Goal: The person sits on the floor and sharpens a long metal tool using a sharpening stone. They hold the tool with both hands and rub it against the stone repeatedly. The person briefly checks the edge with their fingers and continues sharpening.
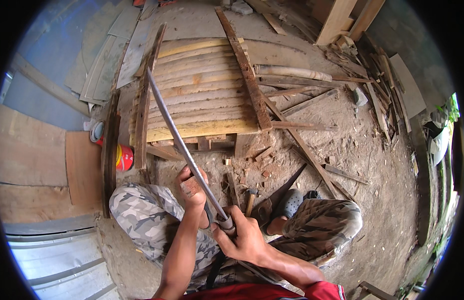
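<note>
Long blade (180,140) was in your hands on the near side of the slatted frame (202,90), tip toward its L rail (144,120). Frame stood on a dirt floor (372,170) w/ wood scraps (264,153) nr it; red bucket (125,158) was just L. Your R hand's (247,237) fingers wrapped the handle (226,225); your L hand (196,199), raised nr the frame, gripped a block (189,186) beside the blade, contact unclear. Blade was slim gray metal; block rough, reddish.

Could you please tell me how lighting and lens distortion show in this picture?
In the head view, the planks appear bowed, likely by the fisheye lens; daylight glares at the right edge; the blade, left hand and right hand look fairly sharp.
</note>
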Motion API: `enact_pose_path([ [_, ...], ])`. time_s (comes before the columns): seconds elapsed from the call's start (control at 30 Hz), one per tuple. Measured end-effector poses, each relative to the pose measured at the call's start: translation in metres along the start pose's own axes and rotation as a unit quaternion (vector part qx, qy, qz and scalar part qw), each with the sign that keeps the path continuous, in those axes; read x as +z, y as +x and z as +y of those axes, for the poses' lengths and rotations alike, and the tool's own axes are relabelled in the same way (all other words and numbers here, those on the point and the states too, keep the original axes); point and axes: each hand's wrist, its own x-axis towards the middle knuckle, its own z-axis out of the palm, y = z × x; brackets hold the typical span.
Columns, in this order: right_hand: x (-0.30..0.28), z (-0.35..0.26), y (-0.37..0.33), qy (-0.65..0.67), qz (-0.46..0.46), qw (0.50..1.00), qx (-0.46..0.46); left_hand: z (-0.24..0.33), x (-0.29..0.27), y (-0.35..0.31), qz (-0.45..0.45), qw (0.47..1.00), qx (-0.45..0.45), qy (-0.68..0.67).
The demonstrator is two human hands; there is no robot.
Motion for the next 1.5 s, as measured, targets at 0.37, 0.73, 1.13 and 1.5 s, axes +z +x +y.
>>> enact_pose_path([
  [0.37, 0.001, 0.008, 0.001, -0.05, -0.094, 0.992, 0.064, -0.004, -0.001, -0.003, 0.01, 0.999, 0.045, 0.028],
  [0.73, 0.01, 0.013, -0.002, -0.022, -0.043, 0.998, 0.044, -0.014, -0.014, -0.005, -0.027, 0.981, 0.17, 0.091],
  [1.13, -0.003, 0.017, 0.005, -0.034, -0.01, 0.998, 0.057, -0.006, -0.038, -0.026, -0.124, 0.855, 0.267, 0.427],
  [1.5, 0.004, 0.031, 0.007, -0.026, -0.005, 0.999, 0.041, 0.045, 0.008, -0.033, -0.182, 0.794, 0.255, 0.522],
])
